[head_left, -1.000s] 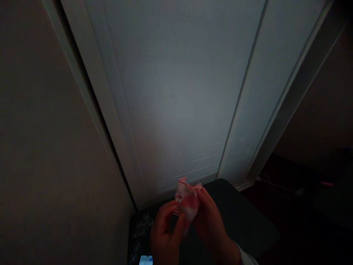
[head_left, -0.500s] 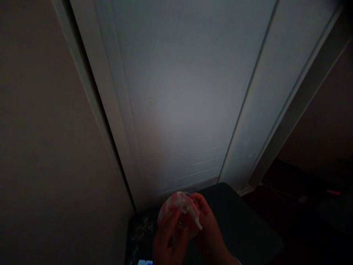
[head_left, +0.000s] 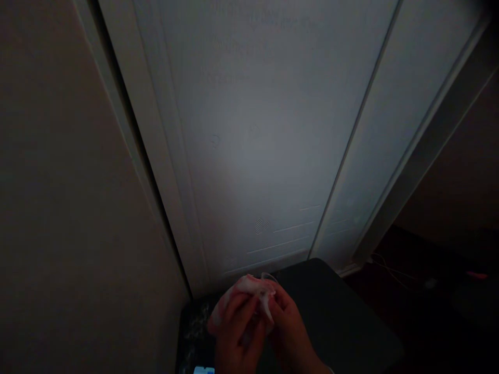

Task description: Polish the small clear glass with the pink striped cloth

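Low in the head view, both my hands are closed around a pink-and-white cloth (head_left: pixel 244 285) and a clear, glass-like object (head_left: pixel 268 276) partly wrapped in it. My left hand (head_left: pixel 236 332) grips the cloth and the clear object from the left, its fingers bent. On the other side, my right hand (head_left: pixel 288 322) pinches the cloth near the clear object's rim. Most of the object is hidden by cloth and fingers, and the light is dim, so I cannot tell its exact kind.
Under my hands is a dark, round-cornered tabletop (head_left: pixel 335 317). Several small clear items (head_left: pixel 193 327) lie at its left, near a light blue and white item (head_left: pixel 204 370). A pale panelled door (head_left: pixel 265 156) rises behind. A thin white cable (head_left: pixel 390 267) lies on the right.
The cloth has shifted left and bunched around the clear object, covering more of it. My right fingers have closed in on the cloth near the rim.
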### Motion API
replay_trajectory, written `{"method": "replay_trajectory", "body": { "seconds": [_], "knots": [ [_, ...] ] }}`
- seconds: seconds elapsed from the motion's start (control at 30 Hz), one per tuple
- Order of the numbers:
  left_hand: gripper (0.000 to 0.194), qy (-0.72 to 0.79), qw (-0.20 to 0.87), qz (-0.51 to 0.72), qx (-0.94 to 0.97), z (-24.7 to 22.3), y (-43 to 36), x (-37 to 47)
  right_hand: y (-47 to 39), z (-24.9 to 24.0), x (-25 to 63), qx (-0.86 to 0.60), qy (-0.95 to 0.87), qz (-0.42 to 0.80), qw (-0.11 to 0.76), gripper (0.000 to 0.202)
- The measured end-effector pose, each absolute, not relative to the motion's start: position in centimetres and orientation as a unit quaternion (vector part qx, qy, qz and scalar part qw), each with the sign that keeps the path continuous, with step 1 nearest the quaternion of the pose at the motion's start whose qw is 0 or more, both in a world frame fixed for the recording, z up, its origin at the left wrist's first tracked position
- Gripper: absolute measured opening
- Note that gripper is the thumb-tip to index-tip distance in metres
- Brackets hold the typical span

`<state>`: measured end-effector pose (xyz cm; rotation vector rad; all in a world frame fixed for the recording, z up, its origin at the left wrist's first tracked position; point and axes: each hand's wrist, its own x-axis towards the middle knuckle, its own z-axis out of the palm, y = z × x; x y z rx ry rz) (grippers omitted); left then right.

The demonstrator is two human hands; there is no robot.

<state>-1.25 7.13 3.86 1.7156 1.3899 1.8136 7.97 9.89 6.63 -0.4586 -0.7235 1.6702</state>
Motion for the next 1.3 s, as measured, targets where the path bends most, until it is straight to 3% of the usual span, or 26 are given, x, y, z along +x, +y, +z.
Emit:
{"method": "replay_trajectory", "body": {
  "seconds": [0.33,0.4,0.57,0.73,0.97,1.3],
  "knots": [
    [0.021,0.497,0.104,0.631,0.586,5.3,6.8,-2.7,10.6,7.0,8.6,-0.243,-0.417,0.670,0.564,0.032],
    [0.027,0.501,0.141,0.614,0.593,5.9,6.9,-3.5,10.4,7.1,8.5,-0.253,-0.440,0.669,0.543,0.034],
    [0.037,0.426,0.348,0.538,0.638,7.3,7.2,-4.7,10.1,7.6,8.8,-0.215,-0.494,0.680,0.497,0.037],
    [0.022,0.499,0.406,0.505,0.575,8.3,6.9,-4.8,10.0,8.3,10.0,-0.265,-0.509,0.654,0.492,0.035],
    [0.038,0.446,0.578,0.584,0.355,10.0,6.3,-4.1,9.8,8.2,10.3,-0.283,-0.549,0.628,0.474,0.028],
    [0.032,0.384,0.620,0.603,0.323,8.6,5.9,-3.3,9.2,7.4,9.8,-0.322,-0.596,0.494,0.546,0.025]
  ]
}}
